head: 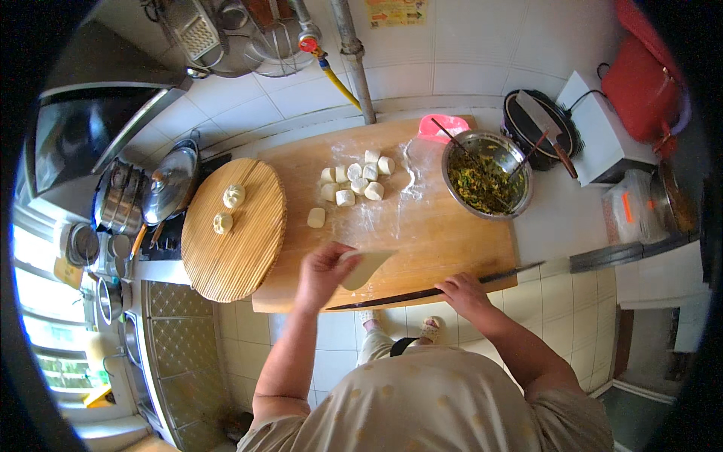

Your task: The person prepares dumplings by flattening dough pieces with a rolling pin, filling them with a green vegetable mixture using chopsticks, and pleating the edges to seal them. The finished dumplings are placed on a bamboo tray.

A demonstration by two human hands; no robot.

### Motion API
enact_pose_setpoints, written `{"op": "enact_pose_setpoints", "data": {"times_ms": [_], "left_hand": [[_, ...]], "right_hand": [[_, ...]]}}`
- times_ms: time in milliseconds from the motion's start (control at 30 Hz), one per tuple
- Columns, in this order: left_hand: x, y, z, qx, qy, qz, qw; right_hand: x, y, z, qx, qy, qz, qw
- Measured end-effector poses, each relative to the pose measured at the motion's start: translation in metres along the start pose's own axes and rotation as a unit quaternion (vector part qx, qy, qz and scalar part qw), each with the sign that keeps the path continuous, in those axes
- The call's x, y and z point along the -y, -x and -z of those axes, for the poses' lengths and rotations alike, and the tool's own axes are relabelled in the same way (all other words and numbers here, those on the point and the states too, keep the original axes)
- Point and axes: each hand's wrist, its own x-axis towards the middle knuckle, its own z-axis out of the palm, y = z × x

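Note:
My left hand (327, 274) pinches a thin, flat dough wrapper (364, 271) by its edge, held above the wooden board (305, 248). Along the board's front edge lies a long, dark, tapered rolling pin (390, 298). My right hand (466, 294) has its fingers curled over the pin, right of its middle. Several short cut dough pieces (360, 185) cluster on the floured back half of the board, and a single piece (316, 218) sits apart, nearer my left hand. Two pleated buns (234, 196) rest on a round slatted mat (254, 248) at the left.
A steel bowl (528, 198) of chopped green-and-yellow filling with sticks in it stands at the board's right end. Behind it is a pink scoop (435, 130). A cleaver (536, 116) lies across a black-rimmed pot (511, 116). A lidded pan (169, 186) stands at left.

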Motion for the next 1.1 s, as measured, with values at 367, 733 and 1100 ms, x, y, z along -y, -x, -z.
{"op": "enact_pose_setpoints", "data": {"times_ms": [367,733,1100], "left_hand": [[0.025,-0.016,-0.046,-0.009,0.661,0.017,0.750],[-0.032,-0.064,-0.055,-0.001,0.707,0.046,0.705],[0.007,-0.065,-0.115,0.003,0.710,0.130,0.692]], "right_hand": [[-0.041,0.034,0.019,-0.074,-0.097,-0.197,0.973],[-0.069,-0.154,-0.003,-0.158,-0.040,-0.100,0.982],[-0.086,-0.060,0.161,-0.076,0.157,-0.198,0.965]]}}
